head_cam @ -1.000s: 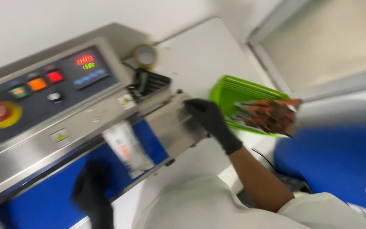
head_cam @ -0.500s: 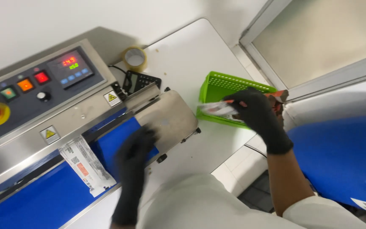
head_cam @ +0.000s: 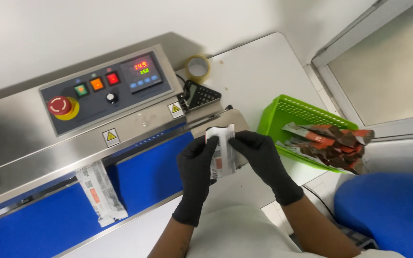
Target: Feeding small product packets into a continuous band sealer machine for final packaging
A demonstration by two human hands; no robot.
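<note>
Both my hands wear black gloves and hold one white sachet with red print (head_cam: 222, 153) upright between them. My left hand (head_cam: 196, 174) grips its left edge and my right hand (head_cam: 263, 160) pinches its right edge. The sachet is just in front of the steel entry plate (head_cam: 237, 122) of a band sealing machine (head_cam: 72, 138). A second white sachet (head_cam: 100, 192) lies on the machine's blue conveyor belt (head_cam: 154, 172), to the left. A green plastic basket (head_cam: 285, 114) at my right holds several brown and red sachets (head_cam: 333, 145).
The machine's grey control panel (head_cam: 103, 88) carries a red stop knob, coloured buttons and a lit display. A roll of tape (head_cam: 197, 68) and a black calculator (head_cam: 201, 94) lie on the white table behind it. A blue chair seat (head_cam: 388, 210) is at lower right.
My right hand came back from the green basket with a sachet, and both hands now hold it together. The sachet on the belt has travelled left.
</note>
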